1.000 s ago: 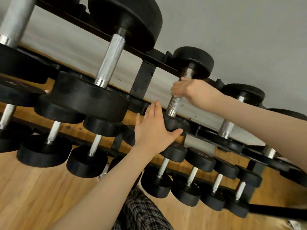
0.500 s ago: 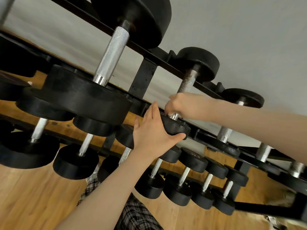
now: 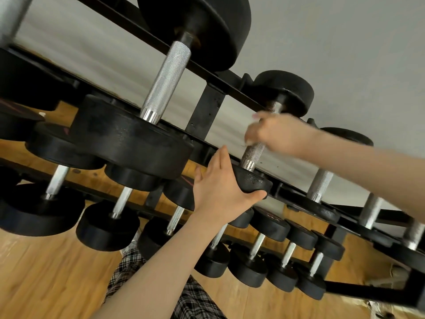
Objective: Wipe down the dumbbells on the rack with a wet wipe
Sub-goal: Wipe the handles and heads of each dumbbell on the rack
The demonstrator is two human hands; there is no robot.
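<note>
Dumbbell (image 3: 259,143) on the rack's (image 3: 207,111) top tier is steadied at its near weight by the left hand (image 3: 220,192) while its handle is gripped by the blurred right hand (image 3: 273,132), wipe unseen; many neighbouring dumbbells are judged still to be wiped.

Dumbbells (image 3: 264,143) in rows on rack (image 3: 204,111), upper tier above lower, floor (image 3: 46,272) beneath

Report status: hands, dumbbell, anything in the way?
Left hand cups the dumbbell's near head. Right hand wrapped round its handle, blurred; wipe not visible. Nothing blocking.
</note>
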